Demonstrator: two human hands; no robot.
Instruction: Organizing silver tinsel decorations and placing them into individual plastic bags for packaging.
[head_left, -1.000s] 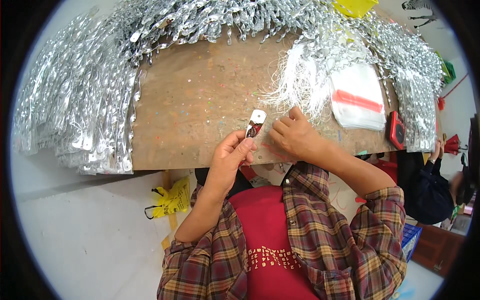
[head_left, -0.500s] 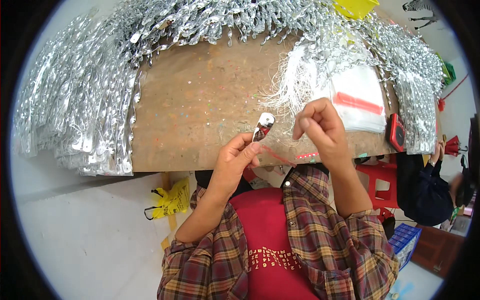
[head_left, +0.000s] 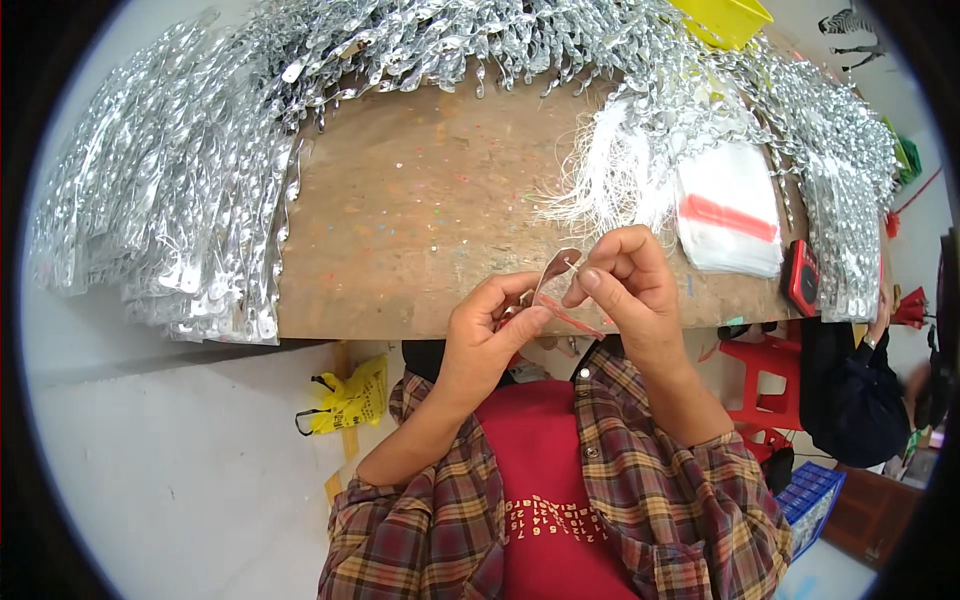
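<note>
Close to the table's near edge, my left hand (head_left: 500, 322) is closed on a shiny flat strip (head_left: 556, 266) with a rounded end, which points up and away from me. A small hole shows near that end. My right hand (head_left: 635, 285) pinches a thin white string (head_left: 573, 265) right at the hole; whether the string passes through it I cannot tell. A reddish strand (head_left: 570, 317) slants from my left fingers toward the table edge. Past my right hand lies a loose bundle of white strings (head_left: 610, 185) on the brown table (head_left: 420, 200).
Silver twisted strips (head_left: 170, 200) are heaped along the left, far and right sides. Clear plastic bags with a red band (head_left: 735, 245) and a red device (head_left: 800, 278) lie on the right. A yellow tray (head_left: 735, 25) stands far right. Beyond a red stool (head_left: 765, 375) is another person (head_left: 860, 400).
My right hand has come down and closer to my left, bringing the string to the strip's end. The strip has turned, so its face looks edgewise and darker.
</note>
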